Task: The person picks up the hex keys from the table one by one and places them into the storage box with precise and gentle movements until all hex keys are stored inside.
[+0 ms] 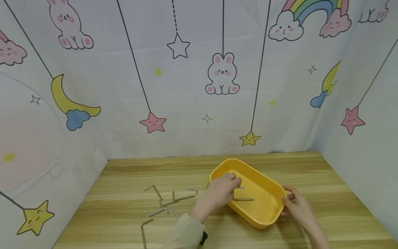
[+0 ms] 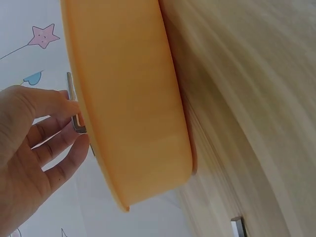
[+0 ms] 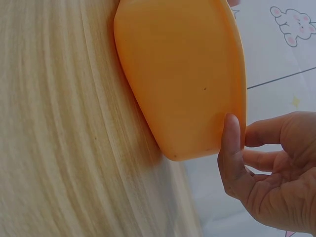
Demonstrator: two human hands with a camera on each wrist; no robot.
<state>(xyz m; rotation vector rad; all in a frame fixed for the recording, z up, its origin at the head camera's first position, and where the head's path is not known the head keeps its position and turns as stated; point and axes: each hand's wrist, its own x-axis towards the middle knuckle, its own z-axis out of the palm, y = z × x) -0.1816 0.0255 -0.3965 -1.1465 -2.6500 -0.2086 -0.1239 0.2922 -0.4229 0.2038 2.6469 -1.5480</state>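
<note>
My left hand (image 1: 221, 191) reaches over the near left side of an orange-yellow plastic bin (image 1: 264, 224). In the left wrist view its thumb and fingers pinch an L-shaped hex key (image 2: 78, 126) at the bin's rim; part of the key is hidden by the fingers. Inside the bin lies a brass-coloured hex key (image 1: 245, 199). A silver shaft (image 1: 240, 187) shows beside the left fingers; whether it is the held key I cannot tell. At the bin's right end, my right hand (image 1: 297, 206) grips the rim, thumb and fingers on either side of the wall.
Several loose hex keys, brass-coloured (image 1: 184, 198) and silver (image 1: 158, 212), lie scattered on the wooden table (image 1: 124, 173) left of the bin. A small black object (image 1: 203, 238) is partly hidden by the left sleeve (image 1: 186, 231). Printed cloth walls (image 1: 186, 138) enclose the table.
</note>
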